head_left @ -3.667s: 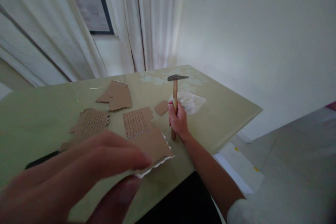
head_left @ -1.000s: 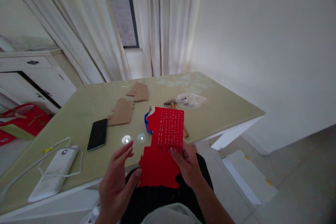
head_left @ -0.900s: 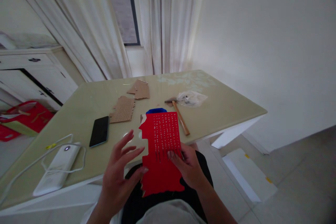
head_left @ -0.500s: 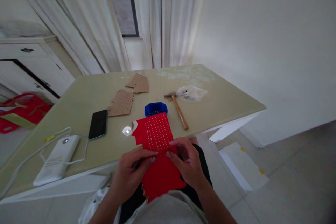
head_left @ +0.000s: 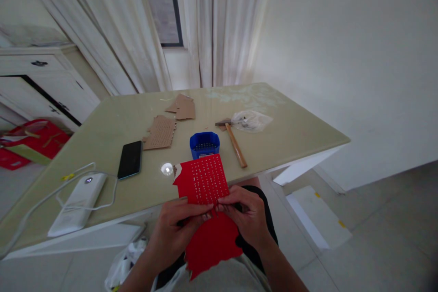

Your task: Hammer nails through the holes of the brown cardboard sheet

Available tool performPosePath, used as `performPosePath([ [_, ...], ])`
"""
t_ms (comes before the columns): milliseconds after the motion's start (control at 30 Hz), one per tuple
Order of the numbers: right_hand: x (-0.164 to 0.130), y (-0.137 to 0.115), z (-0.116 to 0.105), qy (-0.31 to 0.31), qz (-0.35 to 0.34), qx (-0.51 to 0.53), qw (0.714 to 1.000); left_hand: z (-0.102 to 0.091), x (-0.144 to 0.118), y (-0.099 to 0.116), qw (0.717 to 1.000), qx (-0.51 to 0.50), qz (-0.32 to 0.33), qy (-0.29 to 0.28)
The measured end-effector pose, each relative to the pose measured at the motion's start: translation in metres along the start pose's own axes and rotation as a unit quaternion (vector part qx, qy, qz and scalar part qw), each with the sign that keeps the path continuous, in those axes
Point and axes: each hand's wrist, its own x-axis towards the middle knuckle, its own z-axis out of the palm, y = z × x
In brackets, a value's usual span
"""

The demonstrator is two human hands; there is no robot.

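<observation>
**Both hands on the red card, right at the table's near edge**

The red card [head_left: 208, 210], torn along its edges and dotted with rows of small pale points, sits over the person's lap, its far end leaning up over the near edge of the table [head_left: 290, 137]. The left hand [head_left: 178, 230] comes in from the near left, fingers curled, its grip pinching the card at the middle. The right hand [head_left: 248, 219] meets it from the near right, fingertips pressed together on the same spot, so the two hands touch tip to tip across the card's waist. Whether something small sits between those fingertips is too fine to tell.

Out on the table, just beyond the card's far end, stands a blue tub [head_left: 204, 144], open at the top. To its right lies a hammer [head_left: 234, 142] with a wooden handle, head pointing away, and beside the head rests a clear plastic bag [head_left: 251, 121]. Left of the tub, a perforated cardboard piece [head_left: 160, 132] lies flat, with more cardboard scraps [head_left: 181, 107] farther back. A black phone [head_left: 130, 159] lies face up nearer the left, and a white power bank [head_left: 77, 203] with its looped cable sits at the near left. White curtains [head_left: 212, 23] hang behind the table.
</observation>
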Motion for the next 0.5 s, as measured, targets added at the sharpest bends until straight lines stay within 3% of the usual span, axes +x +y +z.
performPosePath([
  [133, 0.0, -0.004, 0.001, 0.004, 0.005, -0.007, 1.0, -0.001, -0.002, -0.002, 1.0, -0.004, -0.011, -0.004],
  [233, -0.003, -0.008, 0.002, -0.002, 0.047, 0.015, 0.999, -0.002, -0.006, -0.006, 0.999, -0.014, -0.052, -0.001],
  [400, -0.01, -0.011, 0.006, 0.0, 0.146, 0.213, 0.966, 0.008, -0.013, -0.019, 0.976, -0.101, -0.144, 0.126],
  [500, -0.012, -0.009, 0.01, -0.019, 0.154, 0.246, 0.957, 0.019, -0.015, -0.023, 0.955, -0.145, -0.184, 0.182],
])
